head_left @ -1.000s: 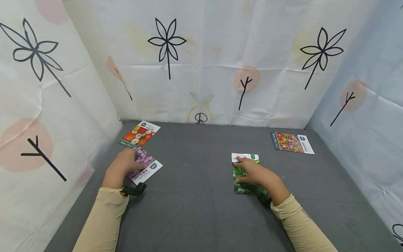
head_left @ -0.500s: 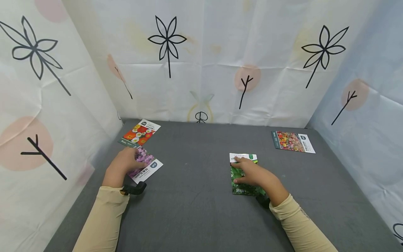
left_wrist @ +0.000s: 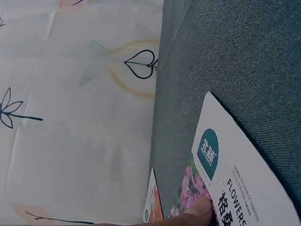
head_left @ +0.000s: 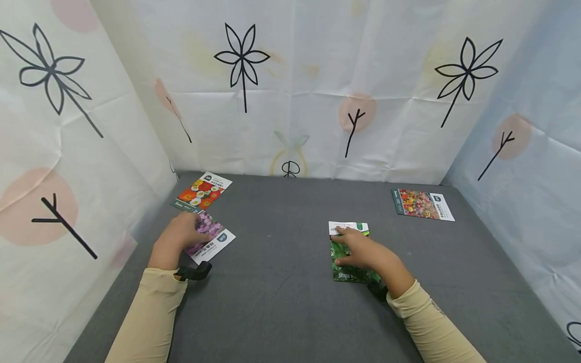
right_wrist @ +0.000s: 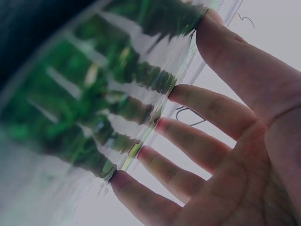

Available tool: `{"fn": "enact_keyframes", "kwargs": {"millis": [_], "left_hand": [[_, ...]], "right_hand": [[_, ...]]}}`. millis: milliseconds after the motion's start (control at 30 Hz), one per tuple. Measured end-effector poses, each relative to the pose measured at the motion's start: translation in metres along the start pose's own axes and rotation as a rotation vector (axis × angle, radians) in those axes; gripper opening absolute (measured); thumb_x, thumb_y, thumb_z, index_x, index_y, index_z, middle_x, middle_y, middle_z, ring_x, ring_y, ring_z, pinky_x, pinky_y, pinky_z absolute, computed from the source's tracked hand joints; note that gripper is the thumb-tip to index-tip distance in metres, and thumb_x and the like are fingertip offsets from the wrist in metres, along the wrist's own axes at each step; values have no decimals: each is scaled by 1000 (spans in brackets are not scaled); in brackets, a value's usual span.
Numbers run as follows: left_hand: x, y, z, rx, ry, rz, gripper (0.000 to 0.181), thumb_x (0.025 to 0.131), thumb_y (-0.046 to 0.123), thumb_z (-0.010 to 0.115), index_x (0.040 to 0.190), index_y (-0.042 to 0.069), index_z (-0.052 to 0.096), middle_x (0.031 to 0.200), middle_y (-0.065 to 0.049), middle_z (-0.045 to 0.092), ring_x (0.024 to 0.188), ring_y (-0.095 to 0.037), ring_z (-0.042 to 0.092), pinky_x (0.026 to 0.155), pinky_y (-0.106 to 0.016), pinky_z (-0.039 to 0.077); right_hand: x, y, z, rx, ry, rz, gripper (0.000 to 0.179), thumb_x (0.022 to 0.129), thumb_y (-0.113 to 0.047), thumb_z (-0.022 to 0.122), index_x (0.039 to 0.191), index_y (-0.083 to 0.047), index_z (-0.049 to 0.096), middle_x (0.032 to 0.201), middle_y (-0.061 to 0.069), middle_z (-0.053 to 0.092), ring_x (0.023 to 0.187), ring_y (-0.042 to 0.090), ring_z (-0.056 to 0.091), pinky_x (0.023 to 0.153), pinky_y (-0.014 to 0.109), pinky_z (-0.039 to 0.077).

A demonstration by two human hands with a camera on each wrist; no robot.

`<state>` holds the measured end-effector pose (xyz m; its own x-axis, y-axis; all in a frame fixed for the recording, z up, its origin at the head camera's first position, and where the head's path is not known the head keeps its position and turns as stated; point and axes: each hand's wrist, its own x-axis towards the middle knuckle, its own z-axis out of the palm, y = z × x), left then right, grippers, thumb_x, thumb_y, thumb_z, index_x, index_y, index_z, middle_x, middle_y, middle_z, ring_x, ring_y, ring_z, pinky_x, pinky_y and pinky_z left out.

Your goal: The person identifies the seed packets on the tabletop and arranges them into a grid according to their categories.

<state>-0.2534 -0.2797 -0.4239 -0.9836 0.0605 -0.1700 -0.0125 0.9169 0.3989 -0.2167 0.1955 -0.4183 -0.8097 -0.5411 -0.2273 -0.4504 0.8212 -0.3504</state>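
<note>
My left hand (head_left: 176, 238) rests on a seed packet with purple flowers (head_left: 220, 245), at the left of the grey table. Its thumb lies on the picture in the left wrist view, beside the white printed end; most of its other fingers are out of sight. To the right of the middle, my right hand (head_left: 363, 251) touches a seed packet with green leaves (head_left: 348, 274). In the right wrist view its fingers are spread, their tips against the glossy leaf picture (right_wrist: 84, 94), which mirrors them.
Just beyond the purple packet lies a seed packet with orange and red flowers (head_left: 203, 194). Another packet, printed with mixed flowers (head_left: 419, 204), lies at the back right. White patterned cloth (head_left: 290, 91) walls the grey table (head_left: 272, 302) at back and sides.
The packet with green leaves has slid slightly left and a little toward me under my right hand. My left hand and the other packets stay where they were.
</note>
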Motion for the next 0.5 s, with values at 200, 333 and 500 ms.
{"fn": "enact_keyframes", "kwargs": {"millis": [200, 333, 500], "left_hand": [[1, -1, 1, -3, 2, 7, 71, 87, 32, 85, 134, -15, 60, 130, -35, 62, 116, -48, 61, 100, -65, 52], [0, -1, 0, -6, 2, 5, 71, 87, 32, 86, 133, -15, 60, 130, -35, 63, 116, -49, 62, 99, -65, 52], [0, -1, 0, -12, 6, 7, 70, 87, 31, 86, 133, -15, 60, 130, -35, 63, 115, -49, 62, 99, -65, 53]], "right_hand": [[2, -1, 3, -3, -7, 6, 70, 96, -28, 80, 154, 2, 52, 167, 31, 35, 154, 53, 33, 121, 64, 37], [3, -2, 4, 2, -8, 8, 70, 96, -27, 80, 154, 2, 52, 168, 31, 34, 155, 53, 32, 121, 64, 36], [4, -4, 4, 2, -14, 7, 70, 96, -27, 80, 154, 2, 52, 168, 30, 34, 155, 53, 31, 121, 64, 36]]}}
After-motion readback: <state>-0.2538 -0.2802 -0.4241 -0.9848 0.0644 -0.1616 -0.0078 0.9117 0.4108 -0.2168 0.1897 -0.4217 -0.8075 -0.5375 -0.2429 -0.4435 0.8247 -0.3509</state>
